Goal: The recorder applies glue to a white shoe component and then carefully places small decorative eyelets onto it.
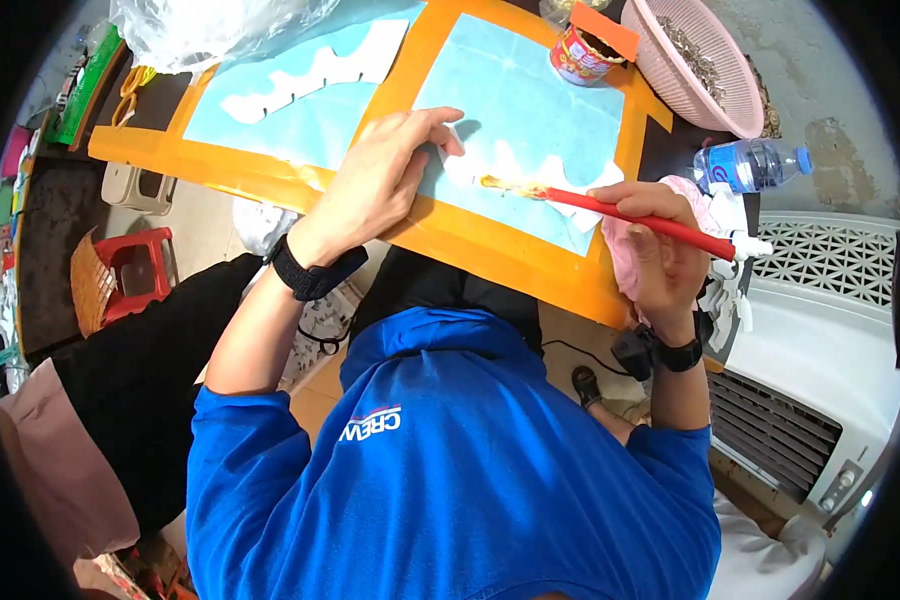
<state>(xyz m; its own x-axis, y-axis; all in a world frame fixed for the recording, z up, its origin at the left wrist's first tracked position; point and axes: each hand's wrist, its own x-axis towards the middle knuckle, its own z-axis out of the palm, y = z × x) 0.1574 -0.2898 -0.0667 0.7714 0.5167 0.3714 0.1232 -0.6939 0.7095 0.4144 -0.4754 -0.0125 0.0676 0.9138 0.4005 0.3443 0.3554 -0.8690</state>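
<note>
A brush with a red handle is gripped in my right hand, its fingers closed round the handle. The yellowish bristles touch or hover just over a white cutout strip with a wavy edge, which lies on a light blue sheet. My left hand rests over the sheet at the strip's left end, fingers bent but apart and holding nothing; whether a fingertip presses the strip I cannot tell. A second white cutout strip with dark notches lies on the blue surface farther left.
Orange tape borders the blue panels. An open red tin stands at the far right, beside a pink basket of small metallic-looking pieces. A water bottle lies at the right. A clear plastic bag covers the far left.
</note>
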